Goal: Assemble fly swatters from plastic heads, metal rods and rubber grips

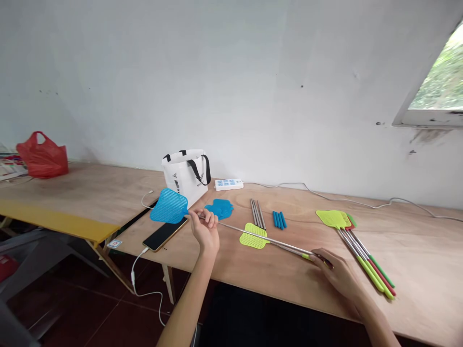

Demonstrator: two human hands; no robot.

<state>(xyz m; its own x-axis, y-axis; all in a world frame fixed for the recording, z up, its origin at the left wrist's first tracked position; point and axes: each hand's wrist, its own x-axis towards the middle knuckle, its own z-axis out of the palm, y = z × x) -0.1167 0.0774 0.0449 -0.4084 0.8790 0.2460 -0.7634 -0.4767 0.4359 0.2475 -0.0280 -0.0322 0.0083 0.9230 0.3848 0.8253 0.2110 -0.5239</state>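
A fly swatter with a blue mesh head (169, 206) and a long metal rod (253, 234) stretches across the plywood table (415, 270). My left hand (206, 230) pinches the rod just behind the blue head. My right hand (334, 272) is closed around the green grip end of the same rod. The rod passes over a loose yellow-green swatter head (253, 237). More blue heads (220, 208) lie just beyond my left hand.
Bare metal rods (257, 213) and blue grips (279, 220) lie mid-table. Finished swatters (356, 246) with yellow-green heads lie at right. A phone (164, 234) on a white cable, a white bag (186, 177), a power strip (229, 184) and a red bag (42, 156) stand at left.
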